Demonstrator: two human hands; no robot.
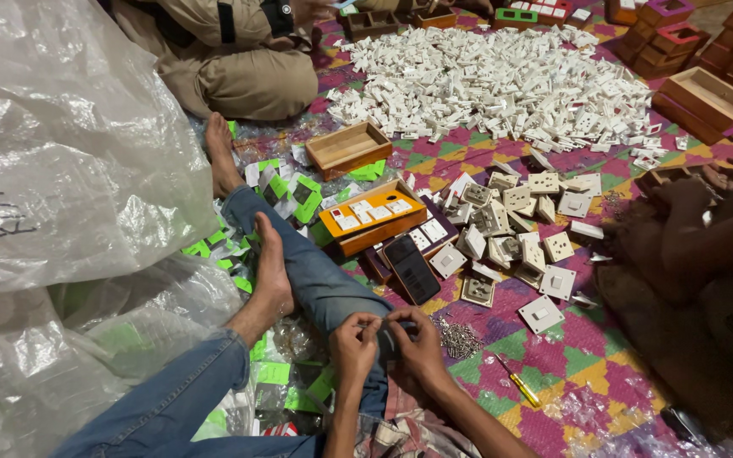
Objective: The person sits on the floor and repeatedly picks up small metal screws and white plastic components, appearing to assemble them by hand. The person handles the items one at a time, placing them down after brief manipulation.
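both hands meet low in the frame, over the knee in jeans. left hand and right hand are together, fingertips pinched on a small thing between them; it is too small to tell what it is. the thing sits just above the jeans, w/ both thumbs touching it.

just right of the right hand lies a pile of screws on the mat, which is woven in pink, green and yellow. a yellow screwdriver lies near, below the screws. a white plate is farther right.

above the hands a dark phone lies flat, touching an orange tray w/ white parts inside. a loose group of switch plates spreads right of the tray. a wood box stands beyond it, and behind that a big heap of white parts.

left side is filled w/ a clear plastic bag. bare feet rest beside it, among green packets.

another person sits at the top left, legs crossed. a 3rd person's arm comes in from the right edge.
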